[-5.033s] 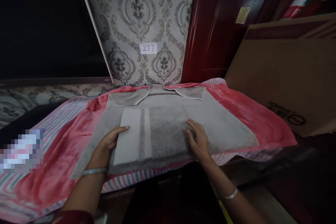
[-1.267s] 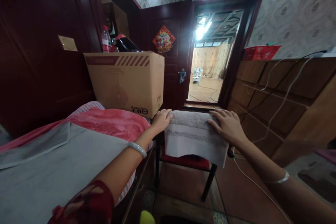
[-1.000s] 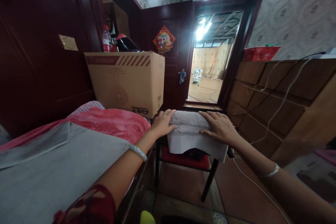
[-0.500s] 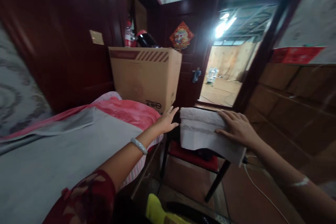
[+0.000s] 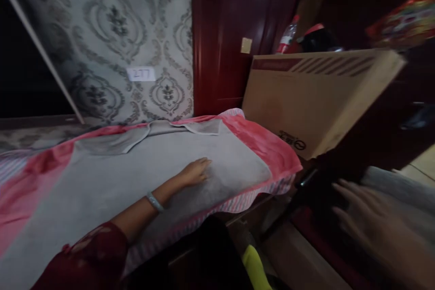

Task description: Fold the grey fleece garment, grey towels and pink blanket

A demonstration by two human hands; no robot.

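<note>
My left hand (image 5: 195,172) lies on a large grey towel (image 5: 136,176) spread over a pink blanket (image 5: 272,149) on the table. Its fingers are stretched forward and hold nothing. My right hand (image 5: 370,219) is at the lower right, blurred by motion, with fingers spread and nothing in them. It hovers close to the folded grey towel (image 5: 401,186), which shows only as a pale smear at the right edge.
A big cardboard box (image 5: 316,95) stands at the table's right end, with a bottle (image 5: 287,38) and a dark object behind it. Patterned wallpaper with a "277" label (image 5: 140,74) and a dark red wooden panel (image 5: 231,31) lie behind. A yellow-green thing (image 5: 254,269) is below.
The view has swung left from the chair back to the table. My left hand has moved from beside the folded towel onto the spread grey towel. My right hand has come off the folded towel.
</note>
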